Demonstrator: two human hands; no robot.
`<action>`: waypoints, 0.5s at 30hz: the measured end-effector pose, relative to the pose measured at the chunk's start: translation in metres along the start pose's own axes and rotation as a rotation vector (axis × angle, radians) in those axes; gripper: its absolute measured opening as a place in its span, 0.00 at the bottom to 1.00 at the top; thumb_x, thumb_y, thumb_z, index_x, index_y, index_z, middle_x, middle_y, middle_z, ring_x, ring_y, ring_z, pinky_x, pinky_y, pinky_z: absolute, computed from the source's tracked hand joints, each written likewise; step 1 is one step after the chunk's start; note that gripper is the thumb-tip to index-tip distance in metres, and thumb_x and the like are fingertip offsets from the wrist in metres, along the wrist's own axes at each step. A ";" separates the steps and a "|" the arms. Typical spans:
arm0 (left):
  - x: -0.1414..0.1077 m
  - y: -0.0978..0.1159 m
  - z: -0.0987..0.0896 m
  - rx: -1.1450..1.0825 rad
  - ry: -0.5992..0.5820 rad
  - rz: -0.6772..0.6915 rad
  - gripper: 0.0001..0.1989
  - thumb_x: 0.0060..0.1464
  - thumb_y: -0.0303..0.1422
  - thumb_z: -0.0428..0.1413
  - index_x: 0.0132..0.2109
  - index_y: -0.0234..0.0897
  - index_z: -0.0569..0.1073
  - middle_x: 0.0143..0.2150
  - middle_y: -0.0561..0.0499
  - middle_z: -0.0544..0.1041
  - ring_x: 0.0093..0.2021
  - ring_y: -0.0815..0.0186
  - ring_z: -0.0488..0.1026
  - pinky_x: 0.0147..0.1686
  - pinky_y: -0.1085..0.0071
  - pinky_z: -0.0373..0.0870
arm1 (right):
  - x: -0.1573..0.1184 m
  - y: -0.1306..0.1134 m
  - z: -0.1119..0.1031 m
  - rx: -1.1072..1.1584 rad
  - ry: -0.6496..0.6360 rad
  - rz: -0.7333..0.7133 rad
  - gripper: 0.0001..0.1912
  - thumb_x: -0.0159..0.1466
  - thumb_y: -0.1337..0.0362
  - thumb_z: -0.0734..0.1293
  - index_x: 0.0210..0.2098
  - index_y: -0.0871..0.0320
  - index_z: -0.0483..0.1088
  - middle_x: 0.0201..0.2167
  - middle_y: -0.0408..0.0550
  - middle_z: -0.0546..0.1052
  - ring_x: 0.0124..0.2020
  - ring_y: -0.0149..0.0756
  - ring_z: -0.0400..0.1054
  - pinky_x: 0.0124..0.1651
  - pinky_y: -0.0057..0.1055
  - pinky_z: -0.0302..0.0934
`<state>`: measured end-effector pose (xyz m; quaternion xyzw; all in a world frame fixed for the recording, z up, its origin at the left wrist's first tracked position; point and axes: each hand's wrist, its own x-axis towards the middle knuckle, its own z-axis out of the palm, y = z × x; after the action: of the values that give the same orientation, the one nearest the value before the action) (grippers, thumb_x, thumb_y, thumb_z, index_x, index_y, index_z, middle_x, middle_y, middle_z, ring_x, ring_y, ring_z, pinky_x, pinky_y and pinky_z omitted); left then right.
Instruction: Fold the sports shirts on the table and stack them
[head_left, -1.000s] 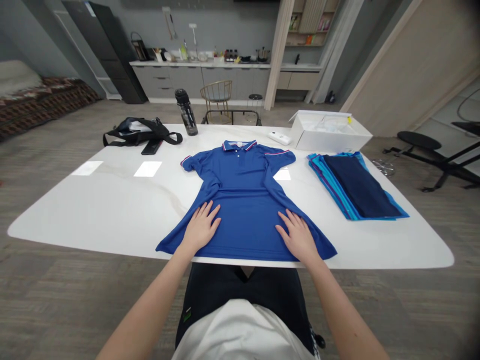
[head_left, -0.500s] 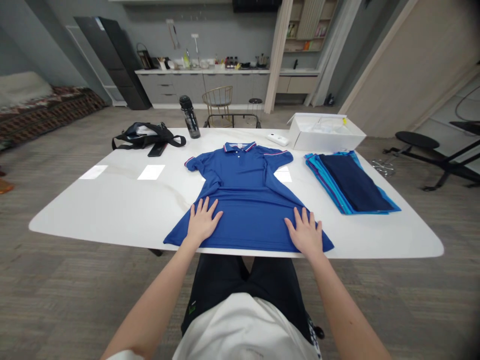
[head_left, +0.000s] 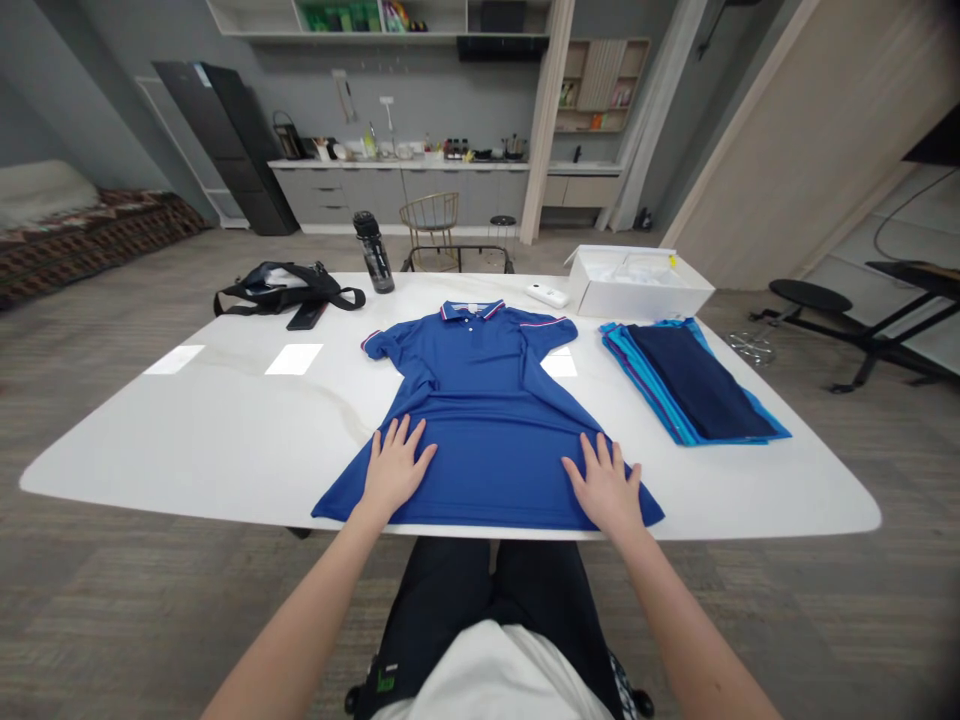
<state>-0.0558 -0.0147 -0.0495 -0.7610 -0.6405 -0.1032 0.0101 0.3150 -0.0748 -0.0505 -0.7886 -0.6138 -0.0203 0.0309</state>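
Note:
A blue polo shirt (head_left: pixel 487 400) lies front side up on the white table (head_left: pixel 225 440), its collar pointing away from me and its hem along the near edge. Red and white stripes trim the collar and sleeves. My left hand (head_left: pixel 394 468) rests flat on the lower left of the shirt, fingers spread. On the lower right, my right hand (head_left: pixel 606 488) presses flat in the same way. Between the hands the cloth is fairly smooth, while creases cross the waist above them.
Folded blue and navy clothes (head_left: pixel 694 385) are stacked at the right. Behind them stands an open white box (head_left: pixel 637 285) beside a small white device (head_left: pixel 547 295). A black bag (head_left: pixel 281 290), a phone (head_left: pixel 306 315) and a dark bottle (head_left: pixel 373 255) sit at the back left.
The camera view has tilted up slightly, so the table appears lower. Both hands stay flat in nearly the same places on the shirt.

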 end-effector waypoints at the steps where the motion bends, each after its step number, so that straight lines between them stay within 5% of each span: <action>1: 0.001 0.000 -0.003 -0.012 0.036 0.016 0.31 0.69 0.50 0.41 0.70 0.39 0.63 0.72 0.40 0.60 0.72 0.50 0.56 0.70 0.47 0.51 | 0.002 -0.001 -0.001 0.013 0.021 -0.015 0.36 0.73 0.43 0.48 0.72 0.56 0.55 0.74 0.58 0.52 0.73 0.60 0.42 0.68 0.66 0.39; 7: 0.058 0.001 -0.018 -0.075 0.206 0.131 0.24 0.69 0.41 0.45 0.65 0.36 0.67 0.68 0.39 0.66 0.68 0.53 0.63 0.70 0.53 0.54 | 0.068 -0.033 -0.018 0.224 0.132 -0.270 0.32 0.73 0.45 0.53 0.67 0.57 0.61 0.72 0.58 0.56 0.73 0.53 0.46 0.70 0.57 0.44; 11: 0.136 0.001 -0.007 -0.050 0.124 0.193 0.23 0.68 0.39 0.46 0.64 0.33 0.68 0.68 0.37 0.66 0.69 0.52 0.61 0.70 0.51 0.54 | 0.158 -0.070 -0.019 0.310 0.036 -0.323 0.30 0.72 0.45 0.56 0.66 0.55 0.63 0.72 0.55 0.57 0.72 0.51 0.48 0.70 0.54 0.48; 15: 0.205 0.003 0.012 -0.050 -0.018 0.197 0.22 0.69 0.36 0.44 0.64 0.33 0.69 0.68 0.39 0.67 0.67 0.56 0.64 0.69 0.56 0.57 | 0.238 -0.101 -0.010 0.265 -0.074 -0.225 0.28 0.74 0.46 0.53 0.66 0.49 0.65 0.74 0.52 0.52 0.74 0.56 0.42 0.68 0.66 0.44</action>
<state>-0.0187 0.1855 -0.0257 -0.8212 -0.5598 -0.1107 -0.0043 0.2753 0.1799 -0.0210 -0.7043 -0.6961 0.0868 0.1095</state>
